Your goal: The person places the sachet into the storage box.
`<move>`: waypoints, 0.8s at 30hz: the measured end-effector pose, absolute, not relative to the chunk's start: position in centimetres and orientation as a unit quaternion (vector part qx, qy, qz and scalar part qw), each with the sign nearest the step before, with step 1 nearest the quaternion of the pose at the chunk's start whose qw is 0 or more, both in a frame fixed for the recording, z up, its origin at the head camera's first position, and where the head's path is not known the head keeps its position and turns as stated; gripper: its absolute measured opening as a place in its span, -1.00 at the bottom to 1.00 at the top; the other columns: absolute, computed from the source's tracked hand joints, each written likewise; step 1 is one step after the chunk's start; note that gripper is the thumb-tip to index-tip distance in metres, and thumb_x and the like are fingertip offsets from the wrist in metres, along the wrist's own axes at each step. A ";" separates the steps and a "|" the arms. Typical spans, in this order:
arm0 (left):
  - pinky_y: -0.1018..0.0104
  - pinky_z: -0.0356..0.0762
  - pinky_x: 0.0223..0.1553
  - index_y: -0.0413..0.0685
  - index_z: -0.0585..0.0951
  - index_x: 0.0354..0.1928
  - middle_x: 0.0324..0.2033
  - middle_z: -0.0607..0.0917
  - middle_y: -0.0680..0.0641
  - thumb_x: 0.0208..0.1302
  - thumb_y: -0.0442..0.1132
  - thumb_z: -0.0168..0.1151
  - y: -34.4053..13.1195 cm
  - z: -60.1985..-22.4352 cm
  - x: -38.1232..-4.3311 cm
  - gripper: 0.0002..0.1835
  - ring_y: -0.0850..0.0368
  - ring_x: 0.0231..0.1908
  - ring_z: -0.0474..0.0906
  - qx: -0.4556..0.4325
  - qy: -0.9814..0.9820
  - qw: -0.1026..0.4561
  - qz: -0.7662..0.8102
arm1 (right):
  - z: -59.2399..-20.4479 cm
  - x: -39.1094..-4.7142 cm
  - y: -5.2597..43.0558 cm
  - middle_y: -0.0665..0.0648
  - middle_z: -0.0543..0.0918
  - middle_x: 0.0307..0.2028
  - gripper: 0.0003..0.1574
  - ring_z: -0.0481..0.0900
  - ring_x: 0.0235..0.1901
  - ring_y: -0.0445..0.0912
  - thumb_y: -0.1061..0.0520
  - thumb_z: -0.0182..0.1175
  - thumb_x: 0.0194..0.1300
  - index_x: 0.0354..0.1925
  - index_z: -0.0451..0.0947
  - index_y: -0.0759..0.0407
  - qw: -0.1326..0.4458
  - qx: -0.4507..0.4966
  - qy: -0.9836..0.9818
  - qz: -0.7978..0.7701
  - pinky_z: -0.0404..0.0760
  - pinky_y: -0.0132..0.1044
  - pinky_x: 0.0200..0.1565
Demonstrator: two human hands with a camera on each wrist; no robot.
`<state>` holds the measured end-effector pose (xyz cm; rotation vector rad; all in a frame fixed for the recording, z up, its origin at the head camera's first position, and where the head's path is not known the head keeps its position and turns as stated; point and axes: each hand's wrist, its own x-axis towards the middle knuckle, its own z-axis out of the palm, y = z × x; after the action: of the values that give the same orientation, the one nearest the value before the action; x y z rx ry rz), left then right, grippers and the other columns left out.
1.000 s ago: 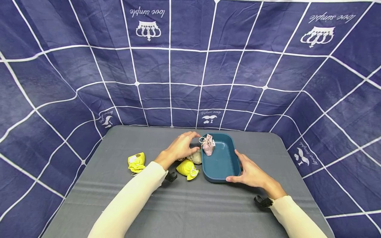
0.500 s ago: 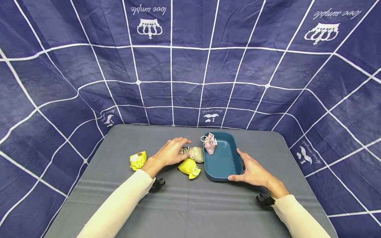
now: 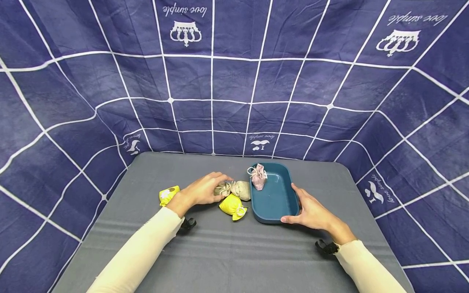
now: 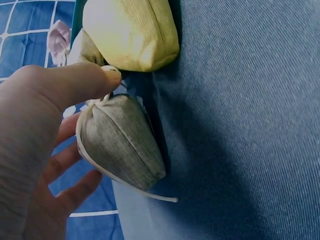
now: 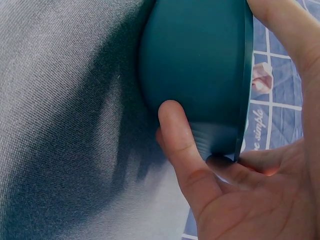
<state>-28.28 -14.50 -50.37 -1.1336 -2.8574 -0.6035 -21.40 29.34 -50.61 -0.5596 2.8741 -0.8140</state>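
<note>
My left hand (image 3: 200, 190) reaches over a grey-green drawstring pouch (image 4: 120, 140), thumb on one side near its tied neck and the fingers spread on the other. A beige pouch (image 3: 242, 190) lies neck to neck with it, against a teal bin (image 3: 272, 208). In front of these two sits a yellow pouch (image 3: 231, 205). A pink pouch (image 3: 258, 180) leans inside the bin at its far left corner. My right hand (image 3: 313, 213) holds the bin at its near right corner, fingers along the side wall and thumb at the near end.
Another yellow pouch (image 3: 168, 195) with a white patch lies at the left, partly behind my left wrist. The grey table (image 3: 234, 252) is enclosed by a blue gridded cloth (image 3: 227, 81) at the back and sides.
My left hand has drawn back leftward from the bin's edge and lowered around the grey-green pouch. My right hand keeps its place on the bin.
</note>
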 end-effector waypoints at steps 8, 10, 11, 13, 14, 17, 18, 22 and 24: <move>-0.11 0.74 0.43 0.14 0.59 0.63 0.33 0.80 -0.02 0.34 -0.34 0.66 -14.9 -50.9 -28.5 -0.17 -0.08 0.41 0.69 -0.373 -0.914 -0.007 -0.157 | -50.6 -21.3 29.3 0.62 0.43 0.64 0.80 0.63 0.48 0.38 -0.49 0.74 0.15 0.82 0.04 0.47 0.056 -0.182 0.945 -0.265 0.63 0.41 0.48; -0.09 0.77 0.39 0.16 0.58 0.63 0.33 0.81 0.00 0.37 -0.35 0.65 -14.9 -50.9 -28.6 -0.18 -0.05 0.40 0.69 -0.374 -0.915 -0.005 -0.152 | -50.5 -21.3 29.3 0.63 0.43 0.64 0.80 0.64 0.47 0.37 -0.48 0.74 0.15 0.82 0.04 0.47 0.056 -0.182 0.945 -0.266 0.64 0.40 0.48; -0.09 0.78 0.36 0.16 0.58 0.64 0.33 0.81 0.01 0.39 -0.36 0.64 -14.9 -51.0 -28.6 -0.18 -0.04 0.39 0.69 -0.375 -0.915 -0.003 -0.149 | -50.5 -21.3 29.3 0.63 0.43 0.64 0.80 0.64 0.48 0.38 -0.48 0.74 0.15 0.82 0.04 0.48 0.056 -0.182 0.945 -0.267 0.64 0.41 0.48; -0.08 0.80 0.31 0.16 0.59 0.63 0.32 0.82 0.02 0.41 -0.35 0.63 -14.9 -51.0 -28.7 -0.21 -0.03 0.37 0.70 -0.378 -0.915 0.003 -0.144 | -50.5 -21.3 29.3 0.64 0.42 0.64 0.80 0.64 0.49 0.39 -0.48 0.74 0.15 0.82 0.03 0.48 0.056 -0.181 0.945 -0.268 0.64 0.41 0.48; -0.07 0.80 0.31 0.17 0.59 0.63 0.33 0.82 0.02 0.42 -0.34 0.63 -14.9 -51.0 -28.7 -0.21 -0.02 0.36 0.70 -0.379 -0.915 0.006 -0.141 | -50.5 -21.3 29.3 0.64 0.42 0.64 0.80 0.64 0.49 0.40 -0.48 0.74 0.15 0.82 0.03 0.48 0.056 -0.181 0.945 -0.267 0.64 0.41 0.48; -0.07 0.81 0.31 0.18 0.59 0.63 0.33 0.82 0.03 0.44 -0.33 0.62 -14.9 -50.9 -28.8 -0.23 -0.01 0.35 0.70 -0.380 -0.915 0.010 -0.135 | -50.5 -21.4 29.3 0.64 0.43 0.63 0.80 0.66 0.46 0.36 -0.48 0.75 0.15 0.82 0.04 0.48 0.056 -0.182 0.945 -0.267 0.66 0.40 0.46; -0.07 0.80 0.31 0.18 0.60 0.63 0.33 0.83 0.03 0.45 -0.32 0.62 -14.9 -50.8 -28.8 -0.24 -0.01 0.34 0.70 -0.380 -0.915 0.012 -0.133 | -50.5 -21.4 29.3 0.63 0.43 0.63 0.79 0.67 0.42 0.34 -0.47 0.75 0.15 0.82 0.04 0.48 0.056 -0.182 0.944 -0.268 0.67 0.38 0.44; -0.08 0.81 0.32 0.20 0.61 0.61 0.33 0.83 0.02 0.45 -0.31 0.63 -15.0 -50.7 -28.7 -0.25 -0.02 0.34 0.71 -0.379 -0.916 0.020 -0.131 | -50.4 -21.4 29.3 0.63 0.44 0.62 0.79 0.68 0.40 0.31 -0.46 0.75 0.15 0.81 0.04 0.48 0.054 -0.184 0.945 -0.266 0.68 0.37 0.43; -0.08 0.80 0.32 0.19 0.62 0.60 0.33 0.83 0.02 0.44 -0.30 0.64 -15.1 -50.6 -28.7 -0.26 -0.02 0.33 0.71 -0.378 -0.916 0.027 -0.131 | -50.4 -21.4 29.2 0.63 0.45 0.62 0.79 0.68 0.41 0.34 -0.46 0.76 0.15 0.81 0.05 0.48 0.052 -0.186 0.944 -0.267 0.68 0.38 0.43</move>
<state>-28.67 -15.07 -50.63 -1.1675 -2.8304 -0.4035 -21.37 29.19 -50.41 -0.5653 2.8721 -0.8106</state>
